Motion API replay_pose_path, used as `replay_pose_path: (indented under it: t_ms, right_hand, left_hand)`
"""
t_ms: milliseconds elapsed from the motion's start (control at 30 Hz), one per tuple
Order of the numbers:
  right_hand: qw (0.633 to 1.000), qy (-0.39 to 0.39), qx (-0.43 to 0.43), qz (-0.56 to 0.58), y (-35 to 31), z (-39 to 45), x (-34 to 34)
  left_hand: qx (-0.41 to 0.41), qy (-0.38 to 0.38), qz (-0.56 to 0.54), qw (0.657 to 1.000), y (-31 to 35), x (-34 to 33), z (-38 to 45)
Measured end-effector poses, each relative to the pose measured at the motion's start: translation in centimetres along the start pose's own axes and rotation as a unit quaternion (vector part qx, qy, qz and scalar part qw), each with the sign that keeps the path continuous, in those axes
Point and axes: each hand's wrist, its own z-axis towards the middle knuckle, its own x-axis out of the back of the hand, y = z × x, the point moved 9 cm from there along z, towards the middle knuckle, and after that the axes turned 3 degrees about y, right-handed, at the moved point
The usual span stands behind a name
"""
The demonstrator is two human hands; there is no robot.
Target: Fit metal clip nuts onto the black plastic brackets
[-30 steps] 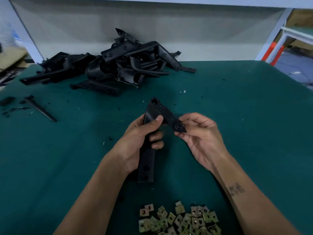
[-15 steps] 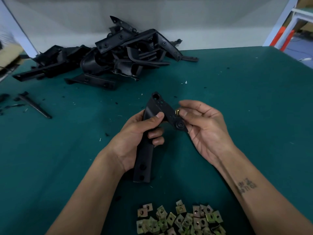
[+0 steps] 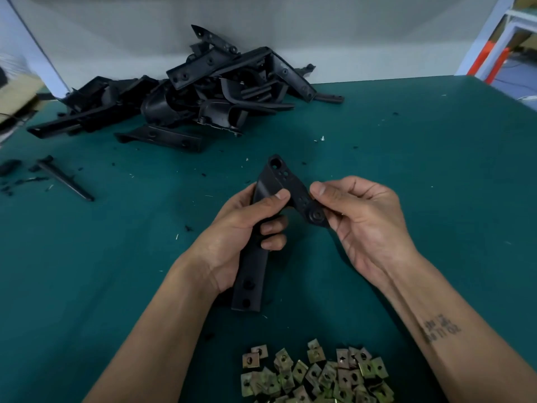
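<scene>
An L-shaped black plastic bracket (image 3: 251, 274) with several holes is held above the green table. My left hand (image 3: 232, 237) grips its long arm, thumb across the bend. My right hand (image 3: 366, 225) pinches the short arm near its round end. Only a sliver of a brass-coloured metal clip nut (image 3: 310, 195) shows under that thumb, against the bracket's edge. A heap of loose clip nuts (image 3: 313, 373) lies at the near edge between my forearms. More black brackets are piled (image 3: 209, 91) at the back left.
A loose black strip (image 3: 65, 181) and small black scraps lie at the far left of the green table (image 3: 421, 170). A grey panel stands behind the pile. Beyond the table's right corner stands a white frame with orange parts (image 3: 491, 59).
My right thumb has slid up along the bracket's short arm and now covers most of the clip nut. The left hand keeps its grip; the view has shifted slightly.
</scene>
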Motion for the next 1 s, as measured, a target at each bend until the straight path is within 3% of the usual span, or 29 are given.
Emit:
replay_pose_path:
  t_ms: [400,767,1000]
  right_hand:
    - [0.992,0.119,0.027,0.023,1.0,-1.8,-0.2]
    - [0.986,0.150,0.064,0.032,0.5,-2.0,0.1]
    - [0.990,0.119,0.075,0.007,0.1,-1.8,-0.1]
  left_hand:
    - [-0.011,0.016,-0.015,1.000,0.2,0.3,0.1]
    - [-0.020,0.004,-0.012,1.000,0.1,0.2,0.3]
    - [-0.019,-0.001,-0.021,1.000,0.2,0.1,0.1]
